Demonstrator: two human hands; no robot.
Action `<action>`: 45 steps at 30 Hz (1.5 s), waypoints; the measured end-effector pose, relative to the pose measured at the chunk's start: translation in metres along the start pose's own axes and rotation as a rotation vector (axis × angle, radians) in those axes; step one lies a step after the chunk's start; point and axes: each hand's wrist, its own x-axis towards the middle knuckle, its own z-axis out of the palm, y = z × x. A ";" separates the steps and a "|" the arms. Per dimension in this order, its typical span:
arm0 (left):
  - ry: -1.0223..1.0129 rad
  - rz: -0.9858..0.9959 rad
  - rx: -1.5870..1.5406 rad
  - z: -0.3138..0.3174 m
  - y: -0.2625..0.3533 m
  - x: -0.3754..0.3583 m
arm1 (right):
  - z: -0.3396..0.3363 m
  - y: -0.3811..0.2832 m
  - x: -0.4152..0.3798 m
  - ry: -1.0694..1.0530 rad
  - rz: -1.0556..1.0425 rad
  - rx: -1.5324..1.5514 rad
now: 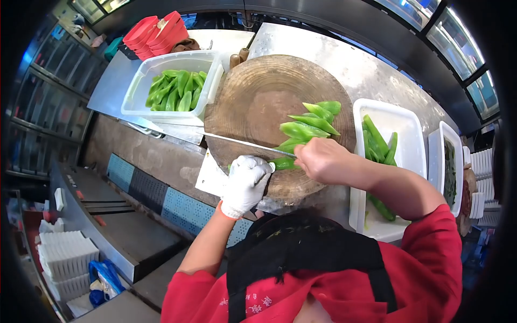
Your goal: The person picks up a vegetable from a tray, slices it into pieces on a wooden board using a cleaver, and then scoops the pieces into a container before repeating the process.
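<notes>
My right hand [321, 160] is closed round the handle of a knife [245, 142], whose long blade points left across the round wooden chopping block [253, 97]. In a white glove with an orange cuff, my left hand [247, 180] grips a long green pepper [284, 163] at the block's near edge. The blade lies just beyond the gloved fingers. Slant-cut green pepper pieces [307, 129] lie on the block's right half, past my right hand. My right forearm reaches over a white tub [410, 110] of whole green peppers [383, 142].
Left of the block stands a clear plastic tub [137, 86] with cut pepper pieces inside. Red baskets [156, 35] are stacked behind it. Two wooden handles [239, 56] show at the block's back left edge. A tray of dark leaves [449, 167] sits far right.
</notes>
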 end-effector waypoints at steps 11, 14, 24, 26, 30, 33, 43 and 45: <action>0.037 -0.170 0.215 -0.019 0.002 -0.011 | -0.021 0.010 -0.007 0.016 0.112 0.082; 0.027 -0.230 0.096 -0.008 0.008 -0.005 | -0.033 -0.002 -0.014 0.036 0.103 0.092; 0.221 -0.354 0.086 -0.010 0.000 -0.021 | -0.045 -0.015 -0.027 -0.161 0.138 -0.065; 0.211 -0.342 0.095 -0.010 -0.002 -0.022 | -0.043 -0.016 -0.023 -0.179 0.120 -0.090; 0.229 -0.289 0.122 -0.008 -0.005 -0.021 | -0.021 -0.006 -0.006 -0.199 0.056 -0.161; 0.239 -0.280 0.089 -0.006 -0.007 -0.019 | -0.005 -0.005 0.007 -0.141 0.048 -0.089; 0.213 0.026 0.064 0.000 0.000 -0.033 | -0.028 -0.023 -0.019 -0.151 0.101 0.004; 0.212 0.037 0.047 0.000 -0.001 -0.033 | -0.018 -0.021 -0.013 -0.206 0.075 -0.038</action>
